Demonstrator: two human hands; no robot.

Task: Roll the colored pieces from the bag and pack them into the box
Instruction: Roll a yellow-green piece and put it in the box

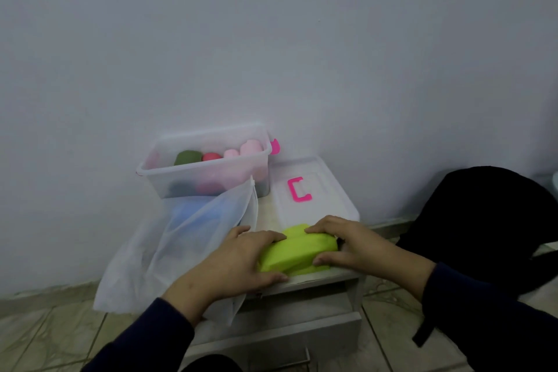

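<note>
1. My left hand [241, 260] grips the near-left end of the lime-green soft folded piece [297, 251], fingers curled over its top and thumb along its front edge.
2. My right hand [347, 246] grips the right end of that same green piece, fingers curved across the top and thumb pressed on the front, so both hands close round it.
3. The green piece lies at the front edge of the small white cabinet top [320, 278], in front of the clear plastic storage box [205, 166].
4. That clear box stands at the back of the cabinet top against the wall; inside it I see a dark green rolled piece [187, 157], a red rolled piece [211, 156] and pale pink rolled pieces [250, 148].
5. Just right of the box lies its translucent lid [329, 190] with a bright pink handle [297, 189] on top; the lid's near edge meets the green piece.
6. In front of the box and left of the green piece, the white translucent mesh bag [169, 251] slumps over the cabinet's left edge, with a blue piece [193, 214] showing through it.
7. A black bag [483, 226] sits on the floor well right of the box.
8. I can read no writing or labels on anything.
</note>
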